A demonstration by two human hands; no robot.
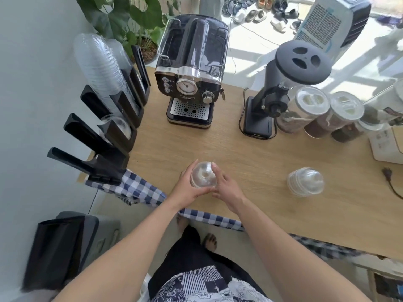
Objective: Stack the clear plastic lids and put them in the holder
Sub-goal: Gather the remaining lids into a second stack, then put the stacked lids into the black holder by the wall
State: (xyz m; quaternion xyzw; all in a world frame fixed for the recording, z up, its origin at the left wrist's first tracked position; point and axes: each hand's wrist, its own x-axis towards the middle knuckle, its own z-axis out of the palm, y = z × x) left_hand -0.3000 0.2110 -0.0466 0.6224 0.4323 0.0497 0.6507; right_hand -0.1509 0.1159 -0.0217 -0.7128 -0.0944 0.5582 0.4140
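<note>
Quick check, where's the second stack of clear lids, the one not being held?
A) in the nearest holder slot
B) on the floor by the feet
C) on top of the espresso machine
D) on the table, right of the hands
D: the loose stack of clear lids sits on the wooden table, right of the left hand and right hand, which hold the other stack.

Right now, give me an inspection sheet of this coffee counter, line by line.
Surface: wooden table, checked cloth at its near edge.
Job's things: lid stack between both hands; second stack on the table to the right; holder at left, partly filled.
Clutter: espresso machine, grinder, jars.
Grippers: left hand and right hand both grip the stack.
Cables: grinder cord; plug at right.
Surroundings: plant, shoes on the floor.
</note>
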